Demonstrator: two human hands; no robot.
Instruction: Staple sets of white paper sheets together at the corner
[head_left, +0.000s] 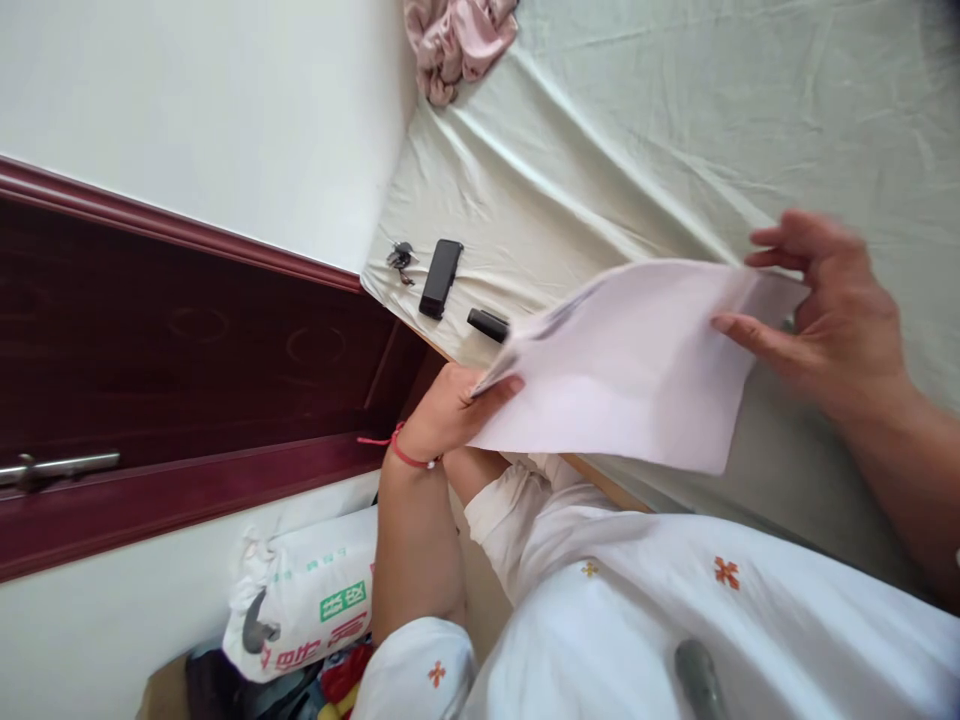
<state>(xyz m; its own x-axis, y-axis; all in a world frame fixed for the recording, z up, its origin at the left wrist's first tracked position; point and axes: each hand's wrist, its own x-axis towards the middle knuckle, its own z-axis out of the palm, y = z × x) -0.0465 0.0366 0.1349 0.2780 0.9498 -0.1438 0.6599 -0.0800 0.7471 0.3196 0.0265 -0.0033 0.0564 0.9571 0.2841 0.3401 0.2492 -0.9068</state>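
The paper [622, 370] is located in front of the person's torso, held over the near edge of a surface covered with pale green cloth [637, 150]. Its white face is toward the camera; its upper edge is bowed, and layered edges show at the left end.

The left hand [450, 405] pinches the left end of the paper, with the thumb lying across the white face. A red cord bracelet [411, 458] encircles the left wrist. The right hand [847, 310] is at the opposite end, thumb extended over the paper's face and fingers bent beyond the edge. Blur affects this area; whether the right hand grips the paper cannot be determined.

Beyond the left hand, a small black object [486, 323] lies on the cloth, just beside the paper in view. A larger black rectangular object [441, 278] lies near it, followed by a small dark cluster [401, 258] of unclear type. A pink fabric bundle [465, 40] rests farther back, near the white wall [187, 120].

To the left are a dark red door [187, 330] with a metal handle [67, 467] and, lower, a white printed bag [307, 600].
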